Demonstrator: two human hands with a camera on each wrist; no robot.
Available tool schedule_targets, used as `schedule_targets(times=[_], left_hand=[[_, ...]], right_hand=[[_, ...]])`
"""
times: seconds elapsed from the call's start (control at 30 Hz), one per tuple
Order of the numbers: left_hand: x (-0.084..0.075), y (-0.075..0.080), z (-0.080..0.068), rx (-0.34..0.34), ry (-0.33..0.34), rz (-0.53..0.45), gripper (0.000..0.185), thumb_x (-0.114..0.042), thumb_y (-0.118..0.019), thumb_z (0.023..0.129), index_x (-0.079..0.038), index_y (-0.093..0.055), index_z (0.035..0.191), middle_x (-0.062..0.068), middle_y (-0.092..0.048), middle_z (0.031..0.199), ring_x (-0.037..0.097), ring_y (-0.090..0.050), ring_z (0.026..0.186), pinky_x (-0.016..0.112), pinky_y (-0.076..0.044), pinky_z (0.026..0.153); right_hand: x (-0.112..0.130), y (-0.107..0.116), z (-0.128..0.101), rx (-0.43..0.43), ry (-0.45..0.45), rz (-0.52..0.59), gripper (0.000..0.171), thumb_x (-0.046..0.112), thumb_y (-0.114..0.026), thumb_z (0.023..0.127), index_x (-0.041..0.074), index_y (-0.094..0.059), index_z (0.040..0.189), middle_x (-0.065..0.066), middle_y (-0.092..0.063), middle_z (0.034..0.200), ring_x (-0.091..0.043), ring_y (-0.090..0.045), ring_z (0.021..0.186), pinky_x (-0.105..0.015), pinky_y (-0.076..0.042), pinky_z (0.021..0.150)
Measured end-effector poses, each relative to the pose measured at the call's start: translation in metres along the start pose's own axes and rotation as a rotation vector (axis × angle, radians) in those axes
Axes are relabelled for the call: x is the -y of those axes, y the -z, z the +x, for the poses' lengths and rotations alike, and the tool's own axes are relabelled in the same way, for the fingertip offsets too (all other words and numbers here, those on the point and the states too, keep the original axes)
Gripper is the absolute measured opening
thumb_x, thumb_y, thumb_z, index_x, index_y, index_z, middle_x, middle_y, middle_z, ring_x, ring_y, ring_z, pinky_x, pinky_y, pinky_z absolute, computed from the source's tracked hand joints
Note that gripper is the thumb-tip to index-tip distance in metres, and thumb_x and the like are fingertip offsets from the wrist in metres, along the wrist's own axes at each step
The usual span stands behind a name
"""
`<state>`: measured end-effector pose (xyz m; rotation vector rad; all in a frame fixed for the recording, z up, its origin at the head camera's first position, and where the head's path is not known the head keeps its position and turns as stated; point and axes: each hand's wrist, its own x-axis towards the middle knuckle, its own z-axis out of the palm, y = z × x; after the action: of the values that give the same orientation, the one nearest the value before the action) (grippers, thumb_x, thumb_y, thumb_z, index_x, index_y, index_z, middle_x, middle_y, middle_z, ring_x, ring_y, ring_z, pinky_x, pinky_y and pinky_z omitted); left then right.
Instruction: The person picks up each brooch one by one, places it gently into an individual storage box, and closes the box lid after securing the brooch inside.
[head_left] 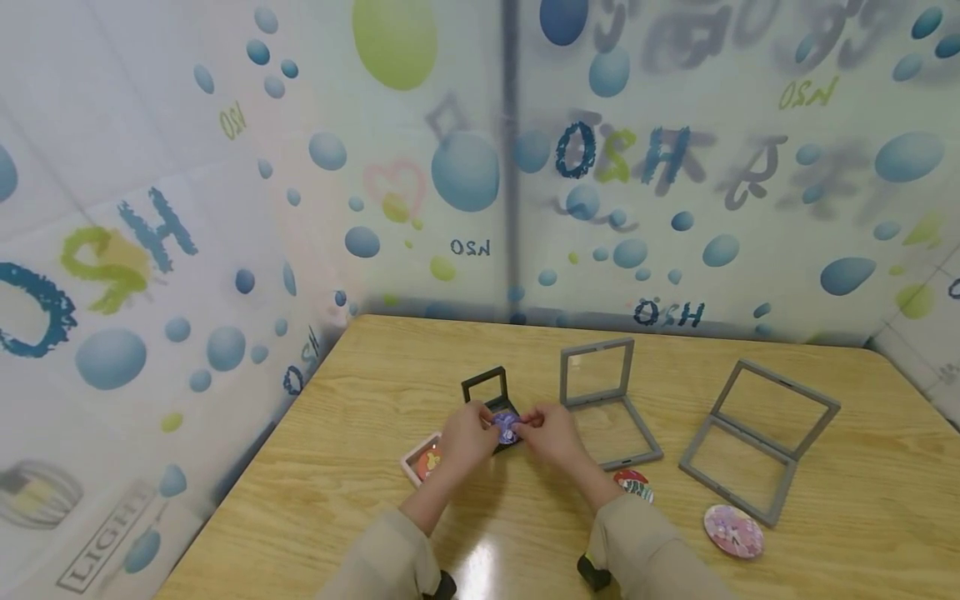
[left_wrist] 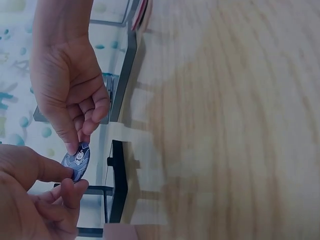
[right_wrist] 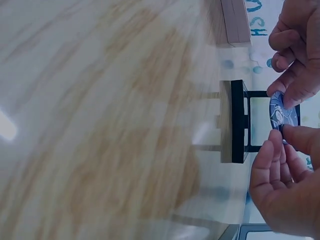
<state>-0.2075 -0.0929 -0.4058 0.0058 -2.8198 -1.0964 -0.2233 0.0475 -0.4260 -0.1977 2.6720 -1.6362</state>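
Hands meet at the centre of the head view, where the left hand (head_left: 467,436) and the right hand (head_left: 552,433) together pinch a small purple badge (head_left: 507,427) by its edges, just above the lower half of an open black frame (head_left: 489,395) standing on the wooden counter (head_left: 375,467). The left wrist view shows the thumb and fingertips of both hands curled onto the badge's rim. Left of the hands, near the middle of the frame, a pink frame (head_left: 422,460) lies closed with an orange badge inside it. To the right stand two open grey frames, a nearer one (head_left: 606,398) and a larger one (head_left: 757,437) toward the right edge. A red badge (head_left: 633,484) and a pink badge (head_left: 732,530) lie on the counter at lower right.
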Motion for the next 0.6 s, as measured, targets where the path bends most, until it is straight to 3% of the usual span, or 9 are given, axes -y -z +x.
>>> schedule_targets(times=[0.3, 0.6], left_hand=[[0.001, 0.004, 0.009, -0.001, 0.042, 0.004, 0.015, -0.009, -0.064, 0.075, -0.001, -0.060, 0.087, 0.004, -0.056, 0.068, 0.015, -0.048, 0.055, 0.025, -0.037, 0.047], [0.003, -0.003, 0.016, 0.012, 0.071, 0.071, 0.014, -0.009, -0.065, 0.073, -0.003, -0.061, 0.086, 0.005, -0.056, 0.070, 0.015, -0.048, 0.054, 0.025, -0.036, 0.045]], right_hand=[[0.002, -0.010, 0.008, -0.020, -0.046, 0.072, 0.009, 0.003, -0.066, 0.079, -0.004, -0.060, 0.082, -0.007, -0.059, 0.066, -0.011, -0.055, 0.055, -0.024, -0.049, 0.052], [0.000, -0.014, 0.013, -0.069, 0.008, -0.051, 0.009, 0.004, -0.070, 0.075, -0.002, -0.062, 0.074, -0.005, -0.059, 0.063, -0.010, -0.052, 0.054, -0.023, -0.044, 0.049]])
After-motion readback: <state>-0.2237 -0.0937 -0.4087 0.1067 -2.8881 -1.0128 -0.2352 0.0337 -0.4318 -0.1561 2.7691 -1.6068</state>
